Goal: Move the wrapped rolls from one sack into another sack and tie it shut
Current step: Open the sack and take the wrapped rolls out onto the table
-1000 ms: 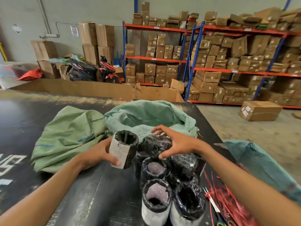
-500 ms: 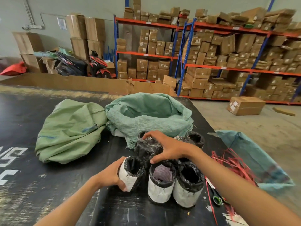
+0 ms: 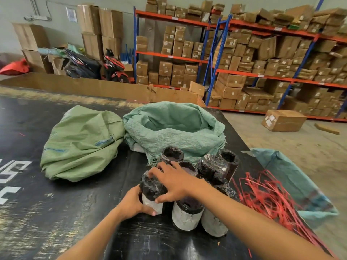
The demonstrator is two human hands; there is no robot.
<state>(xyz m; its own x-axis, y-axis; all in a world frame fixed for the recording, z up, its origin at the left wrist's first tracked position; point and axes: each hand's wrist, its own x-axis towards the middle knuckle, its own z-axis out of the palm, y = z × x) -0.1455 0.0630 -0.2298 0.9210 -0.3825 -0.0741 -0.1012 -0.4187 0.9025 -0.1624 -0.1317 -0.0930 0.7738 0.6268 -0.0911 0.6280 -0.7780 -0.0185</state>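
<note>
black table point(image 3: 56, 212) | box-filled racks point(image 3: 262, 62) | left hand point(image 3: 131, 203), right hand point(image 3: 176, 182) both grip wrapped roll point(image 3: 152, 192)

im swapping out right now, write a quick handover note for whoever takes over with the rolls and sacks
Left hand grips the base of the nearest wrapped roll; right hand clasps its top.
The other wrapped rolls stand clustered on the black table, none visibly in a sack.
Open teal sack sits just behind them; crumpled green sack lies to its left.
Red ties lie right of the rolls.
Done: rolls are out on the table.
Left: load the rolls into a sack, tie it shut.
</note>
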